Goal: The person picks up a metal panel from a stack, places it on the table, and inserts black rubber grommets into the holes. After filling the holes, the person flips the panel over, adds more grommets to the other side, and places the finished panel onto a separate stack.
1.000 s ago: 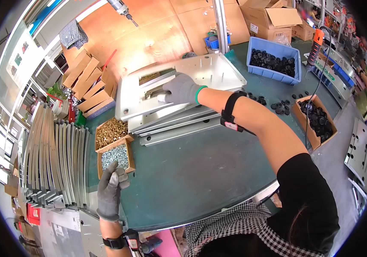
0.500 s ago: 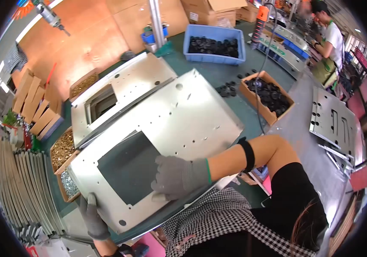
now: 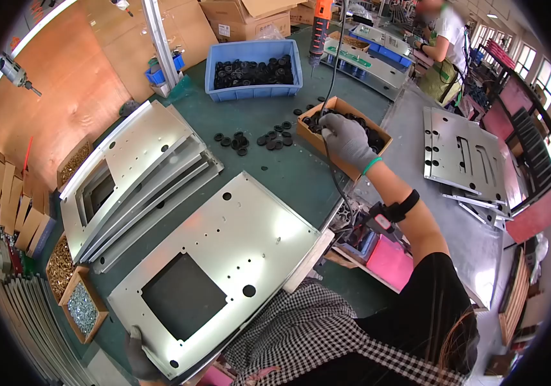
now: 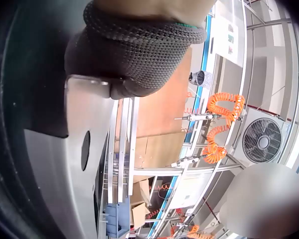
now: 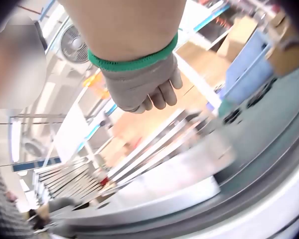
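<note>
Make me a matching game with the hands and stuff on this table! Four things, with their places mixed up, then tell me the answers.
1. Left hand
2. Right hand
3. Blue bin
4. Silvery pieces

A. Beside the golden pieces
B. At the brown box of black pieces
C. At a corner of the metal panel
D. On the table's far side

Pairs: 1-C, 2-B, 3-D, 4-A

From my remote end I read factory assembly workshop: punched sheet-metal panel (image 3: 259,238) on green workbench (image 3: 301,174), stacked panels (image 3: 139,154), bulk brass-coloured fasteners (image 3: 58,270), hanging orange-and-black power screwdriver (image 3: 320,32), coiled orange hoses (image 4: 215,154), second worker (image 3: 450,48) beyond.
</note>
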Motion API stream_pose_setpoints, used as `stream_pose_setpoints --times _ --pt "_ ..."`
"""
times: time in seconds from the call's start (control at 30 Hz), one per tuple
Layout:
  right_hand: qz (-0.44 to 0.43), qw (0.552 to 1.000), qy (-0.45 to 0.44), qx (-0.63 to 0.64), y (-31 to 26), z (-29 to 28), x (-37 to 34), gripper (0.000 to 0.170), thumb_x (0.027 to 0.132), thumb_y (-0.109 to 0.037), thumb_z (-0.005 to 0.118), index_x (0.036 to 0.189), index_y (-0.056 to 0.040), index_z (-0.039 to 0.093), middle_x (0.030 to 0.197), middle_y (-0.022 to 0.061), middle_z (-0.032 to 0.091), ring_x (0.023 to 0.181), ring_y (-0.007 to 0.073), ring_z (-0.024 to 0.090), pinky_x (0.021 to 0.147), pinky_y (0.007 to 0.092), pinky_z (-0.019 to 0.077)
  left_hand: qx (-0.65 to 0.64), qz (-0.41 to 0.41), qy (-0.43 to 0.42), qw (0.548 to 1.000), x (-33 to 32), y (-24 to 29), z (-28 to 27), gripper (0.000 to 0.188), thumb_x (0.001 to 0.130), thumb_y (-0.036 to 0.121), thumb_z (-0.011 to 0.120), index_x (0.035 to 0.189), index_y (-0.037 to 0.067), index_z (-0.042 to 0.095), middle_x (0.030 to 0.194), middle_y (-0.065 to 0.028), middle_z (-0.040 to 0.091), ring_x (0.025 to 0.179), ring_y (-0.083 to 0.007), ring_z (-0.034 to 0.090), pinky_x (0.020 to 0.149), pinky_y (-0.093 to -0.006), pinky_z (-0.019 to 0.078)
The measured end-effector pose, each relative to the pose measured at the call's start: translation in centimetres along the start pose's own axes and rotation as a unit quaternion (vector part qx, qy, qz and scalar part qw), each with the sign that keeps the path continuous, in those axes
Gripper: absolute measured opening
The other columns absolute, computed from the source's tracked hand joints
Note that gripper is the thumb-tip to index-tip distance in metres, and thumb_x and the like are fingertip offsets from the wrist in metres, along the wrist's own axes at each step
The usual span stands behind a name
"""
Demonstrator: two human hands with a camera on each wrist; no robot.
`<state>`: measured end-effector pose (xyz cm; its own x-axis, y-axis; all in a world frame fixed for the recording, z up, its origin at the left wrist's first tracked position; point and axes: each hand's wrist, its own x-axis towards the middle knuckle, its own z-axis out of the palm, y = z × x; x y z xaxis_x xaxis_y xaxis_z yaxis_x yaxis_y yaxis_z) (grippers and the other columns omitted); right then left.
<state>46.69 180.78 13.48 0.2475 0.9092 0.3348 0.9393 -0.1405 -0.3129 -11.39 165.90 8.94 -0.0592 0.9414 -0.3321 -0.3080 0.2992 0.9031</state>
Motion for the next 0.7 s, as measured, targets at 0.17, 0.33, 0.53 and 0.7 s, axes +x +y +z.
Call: stream_pose_setpoints --times 0.17,0.33,0.53,0.7 --pt "0.058 0.996 -0.047 -0.051 6.9 3.4 1.4 0.023 0.087 -0.027 0.063 0.106 -0.0122 0.065 0.092 0.0134 0.069 0.092 0.033 0.066 0.081 0.0444 0.0497 0.071 -0.007 0.014 0.997 1.1 -0.1 -0.7 0.045 0.097 0.03 0.054 0.126 -0.004 0.05 0.11 -0.0157 0.064 0.098 -0.0249 0.064 0.085 -0.0367 0.052" --pt "0.097 0.992 -0.061 -0.047 7.4 2.0 2.1 0.022 0.09 -0.029 0.061 0.102 -0.0112 0.065 0.098 0.0134 0.069 0.098 0.0337 0.064 0.085 0.0439 0.0482 0.102 -0.001 0.03 0.994 1.3 -0.6 -2.0 0.038 0.098 0.027 0.053 0.123 -0.002 0.052 0.106 -0.0118 0.063 0.092 -0.0199 0.064 0.079 -0.0332 0.0511" --pt "-0.014 0.994 0.081 0.077 2.3 -0.7 -1.4 0.018 0.087 -0.022 0.065 0.098 -0.0076 0.064 0.081 0.0138 0.068 0.078 0.0317 0.068 0.07 0.0403 0.0519 0.03 0.021 0.039 0.999 0.6 0.0 1.3 0.032 0.098 0.027 0.053 0.114 0.0 0.057 0.096 -0.0077 0.063 0.084 -0.0167 0.062 0.074 -0.0298 0.0497" --pt "-0.252 0.953 -0.058 0.155 -7.2 2.8 -7.0 0.015 0.083 -0.013 0.067 0.097 -0.0088 0.064 0.074 0.0085 0.067 0.069 0.026 0.068 0.062 0.0348 0.0524 0.081 -0.006 0.03 0.996 1.4 -1.0 -2.2 0.034 0.097 0.028 0.054 0.115 0.0 0.058 0.093 -0.0062 0.062 0.08 -0.0146 0.06 0.07 -0.0273 0.0476"
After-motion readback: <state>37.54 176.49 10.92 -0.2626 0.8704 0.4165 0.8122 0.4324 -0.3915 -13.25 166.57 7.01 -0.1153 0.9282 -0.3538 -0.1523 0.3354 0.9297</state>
